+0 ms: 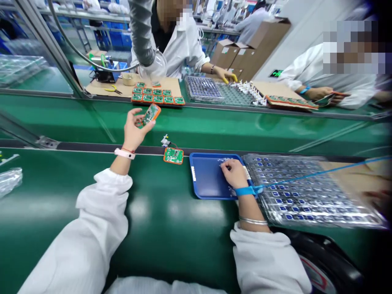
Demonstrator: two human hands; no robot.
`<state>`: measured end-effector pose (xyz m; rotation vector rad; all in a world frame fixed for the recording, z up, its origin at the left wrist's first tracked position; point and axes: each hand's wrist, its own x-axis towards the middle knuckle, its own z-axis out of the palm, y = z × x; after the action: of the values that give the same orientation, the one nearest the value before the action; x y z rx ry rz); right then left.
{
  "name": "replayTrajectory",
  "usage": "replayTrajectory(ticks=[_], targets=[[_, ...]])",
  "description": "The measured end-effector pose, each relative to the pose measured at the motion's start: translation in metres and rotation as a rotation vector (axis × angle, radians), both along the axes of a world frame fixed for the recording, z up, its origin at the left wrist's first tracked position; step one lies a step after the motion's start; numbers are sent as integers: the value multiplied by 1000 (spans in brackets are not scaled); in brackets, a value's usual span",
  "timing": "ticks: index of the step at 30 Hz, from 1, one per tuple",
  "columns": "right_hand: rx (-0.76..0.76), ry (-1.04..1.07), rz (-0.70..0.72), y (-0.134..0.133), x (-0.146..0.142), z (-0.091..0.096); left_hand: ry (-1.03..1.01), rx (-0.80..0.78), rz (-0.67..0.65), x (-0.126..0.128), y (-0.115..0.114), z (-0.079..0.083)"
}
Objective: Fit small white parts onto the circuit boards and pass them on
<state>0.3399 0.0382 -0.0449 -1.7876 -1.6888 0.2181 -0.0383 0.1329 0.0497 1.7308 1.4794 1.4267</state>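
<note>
My left hand [136,128] is raised over the green conveyor, fingers closed around a circuit board [150,114] with an orange edge. Below it, a second orange-edged circuit board [173,155] lies flat, with wires running to a small white part [165,141] beside it. My right hand [234,172] is over the blue tray [203,195], with its fingers pinched together near small pale pieces at the tray's far side. Whether anything is between those fingertips is too small to make out. A blue strap with a cord circles my right wrist.
To the right of the tray are stacked clear plastic trays [294,200] with small dark-blue parts. Across the belt, rows of orange-edged boards [157,99] sit on cardboard. Co-workers' hands work opposite, near another parts tray [203,88]. A grey hose [142,36] hangs overhead.
</note>
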Motion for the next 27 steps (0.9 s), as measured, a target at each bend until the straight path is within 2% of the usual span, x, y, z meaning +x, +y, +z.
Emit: replayTrajectory(ticks=[3,5,7,9,10,13,14,15,18,20,23,25,27], targets=[[17,-20,22,1,1,-1,174,-70,1,-6,24,-25],[21,-38,27,1,1,-2,291,-76,-50,-11,28,-40],[24,-57,28,1,0,-2,428,-38,-70,-12,23,-47],[31,-76,26,1,0,-2,519,24,-128,-5,12,-49],[33,-84,28,1,0,-2,544,52,-213,1,4,-48],[20,-97,42,1,0,-2,658,114,-581,22,-17,-47],[10,-99,47,1,0,-1,695,121,-653,28,-22,-47],[1,-99,49,1,0,0,723,121,-672,33,-27,-48],[17,-76,50,-1,-7,10,760,110,-615,36,-38,-50],[75,-17,74,-8,-22,22,752,107,-580,33,-48,-50],[134,157,193,-28,-68,42,712,82,-555,24,-76,-48],[91,281,334,-45,-107,49,699,44,-572,19,-101,-47],[2,365,451,-61,-143,48,698,3,-603,14,-125,-48]])
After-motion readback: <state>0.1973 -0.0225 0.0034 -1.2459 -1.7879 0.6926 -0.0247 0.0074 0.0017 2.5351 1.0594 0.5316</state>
